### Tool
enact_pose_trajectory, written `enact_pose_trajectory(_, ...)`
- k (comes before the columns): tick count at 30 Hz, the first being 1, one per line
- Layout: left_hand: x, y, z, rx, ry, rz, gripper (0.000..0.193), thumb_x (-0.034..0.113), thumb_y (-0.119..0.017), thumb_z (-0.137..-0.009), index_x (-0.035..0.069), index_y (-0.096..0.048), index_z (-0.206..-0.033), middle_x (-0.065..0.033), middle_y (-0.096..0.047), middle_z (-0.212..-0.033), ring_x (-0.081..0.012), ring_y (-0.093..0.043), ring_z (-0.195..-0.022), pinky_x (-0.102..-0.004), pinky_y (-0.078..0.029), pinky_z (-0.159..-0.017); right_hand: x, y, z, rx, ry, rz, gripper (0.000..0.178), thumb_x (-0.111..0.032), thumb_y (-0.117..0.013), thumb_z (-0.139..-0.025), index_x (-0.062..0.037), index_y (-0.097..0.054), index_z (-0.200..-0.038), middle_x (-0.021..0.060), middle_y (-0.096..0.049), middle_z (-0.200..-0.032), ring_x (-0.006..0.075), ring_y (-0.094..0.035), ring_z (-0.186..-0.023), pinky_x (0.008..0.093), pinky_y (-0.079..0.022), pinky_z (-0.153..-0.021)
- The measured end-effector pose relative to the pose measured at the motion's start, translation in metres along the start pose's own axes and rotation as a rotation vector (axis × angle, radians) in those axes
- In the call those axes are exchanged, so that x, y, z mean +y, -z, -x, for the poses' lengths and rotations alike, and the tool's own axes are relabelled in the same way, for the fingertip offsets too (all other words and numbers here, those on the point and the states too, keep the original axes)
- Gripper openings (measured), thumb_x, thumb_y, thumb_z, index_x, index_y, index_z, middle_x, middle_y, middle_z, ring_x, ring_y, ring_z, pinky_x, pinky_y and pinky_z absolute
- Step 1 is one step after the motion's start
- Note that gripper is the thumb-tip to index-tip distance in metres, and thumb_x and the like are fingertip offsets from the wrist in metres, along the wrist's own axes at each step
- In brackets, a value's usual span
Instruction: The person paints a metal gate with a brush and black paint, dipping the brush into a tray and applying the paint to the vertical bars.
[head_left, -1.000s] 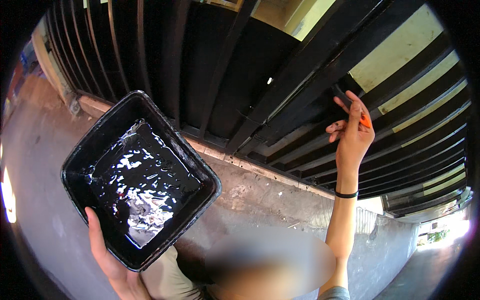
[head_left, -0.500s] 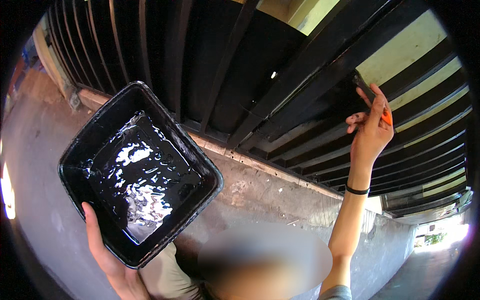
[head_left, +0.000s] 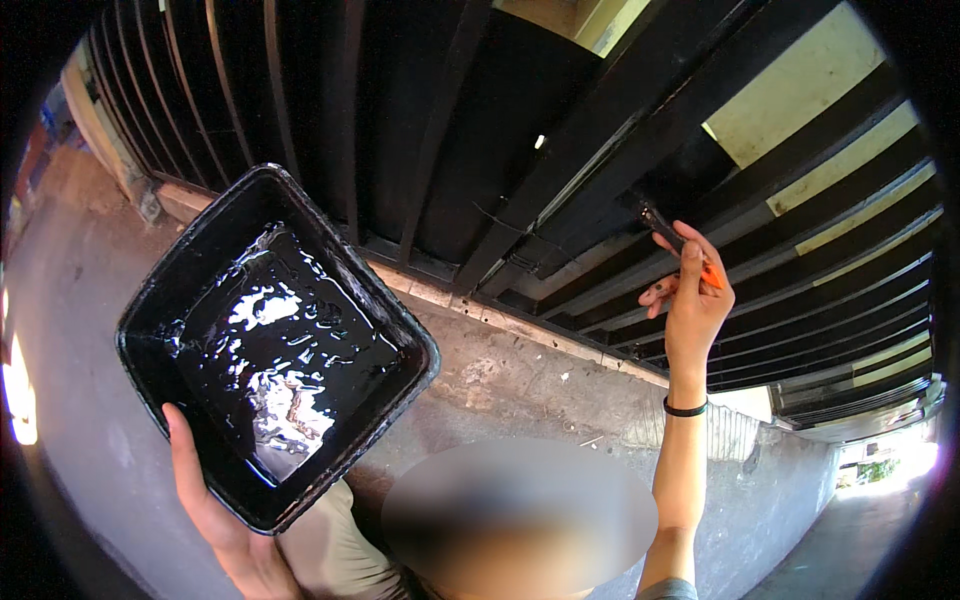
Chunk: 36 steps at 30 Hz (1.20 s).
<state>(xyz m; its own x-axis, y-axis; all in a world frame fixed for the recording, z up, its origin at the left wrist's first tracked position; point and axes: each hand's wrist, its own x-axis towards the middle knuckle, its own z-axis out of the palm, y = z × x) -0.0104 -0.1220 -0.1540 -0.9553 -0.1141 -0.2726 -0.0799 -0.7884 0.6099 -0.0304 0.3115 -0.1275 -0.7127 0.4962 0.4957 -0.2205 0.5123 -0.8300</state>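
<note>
My left hand (head_left: 222, 535) grips a square black tray (head_left: 165, 380) by its lower left edge, thumb on the rim and the other fingers hidden behind. Glossy black paint (head_left: 300, 345) lies in the tray and reflects light. On the right, my right hand (head_left: 697, 310) is closed around a paintbrush (head_left: 668, 230) with an orange handle. Dark smudges mark its fingers. The brush's dark end points up and left at the black metal gate (head_left: 590, 150), at or very near its bars; contact cannot be made out.
Pale panels (head_left: 800, 90) show between the gate's bars at the upper right. Below the gate runs a concrete ledge (head_left: 400, 283), then grey, stained paving (head_left: 500, 360). A blurred oval covers the lower middle. Bright daylight (head_left: 900, 465) stands at the far right.
My right hand and the paintbrush have moved down and to the left along the gate. The tray in my left hand has stayed almost still.
</note>
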Motion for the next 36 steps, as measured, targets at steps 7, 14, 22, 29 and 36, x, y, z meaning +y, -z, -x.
enact_pose_trajectory(7,-0.009,-0.011,0.003,0.015,-0.016,-0.050,0.053,0.038,-0.059,-0.109,0.002,-0.056,-0.148,-0.0144,-0.064,-0.144,-0.0301,-0.067,-0.122,-0.0456,-0.059,-0.101,-0.031,0.002,-0.036,0.152,0.100,-0.046,0.044,-0.035,-0.054,-0.114,0.0016,-0.066,-0.134,0.0197,-0.078,-0.111,0.0115,-0.065,-0.054,0.0202,-0.046,-0.044)
enact_pose_trajectory(14,-0.010,-0.021,0.010,0.091,-0.051,-0.114,0.053,0.036,-0.063,-0.108,0.003,-0.056,-0.149,-0.0154,-0.062,-0.145,-0.0322,-0.064,-0.125,-0.0480,-0.057,-0.104,-0.031,0.003,-0.019,0.264,0.230,-0.186,0.028,-0.018,-0.064,-0.109,0.0008,-0.071,-0.128,0.0142,-0.079,-0.106,0.0110,-0.068,-0.057,0.0206,-0.046,-0.048)
enact_pose_trajectory(22,-0.013,-0.005,0.005,0.001,-0.124,-0.200,0.055,0.039,-0.065,-0.106,0.005,-0.057,-0.149,-0.0140,-0.063,-0.145,-0.0324,-0.064,-0.125,-0.0494,-0.055,-0.106,0.048,0.004,0.059,0.022,0.230,0.068,0.025,0.000,-0.070,-0.100,0.0001,-0.074,-0.124,0.0121,-0.078,-0.110,0.0106,-0.072,-0.067,0.0223,-0.056,-0.058)
enact_pose_trajectory(29,-0.013,-0.003,0.005,-0.003,-0.154,-0.244,0.053,0.039,-0.068,-0.104,0.006,-0.060,-0.145,-0.0123,-0.066,-0.141,-0.0305,-0.066,-0.121,-0.0474,-0.055,-0.105,0.050,0.021,0.056,-0.155,0.214,0.254,0.029,-0.006,-0.077,-0.094,-0.0047,-0.075,-0.123,0.0158,-0.078,-0.114,0.0278,-0.078,-0.088,0.0340,-0.060,-0.078)
enact_pose_trajectory(36,-0.026,-0.012,0.010,0.047,-0.158,-0.250,0.056,0.040,-0.066,-0.105,0.006,-0.056,-0.149,-0.0118,-0.064,-0.142,-0.0288,-0.063,-0.122,-0.0452,-0.053,-0.105,0.045,0.012,0.056,0.039,0.384,0.086,0.031,0.002,-0.073,-0.095,-0.0050,-0.076,-0.125,0.0139,-0.078,-0.119,0.0196,-0.078,-0.085,0.0275,-0.063,-0.069)
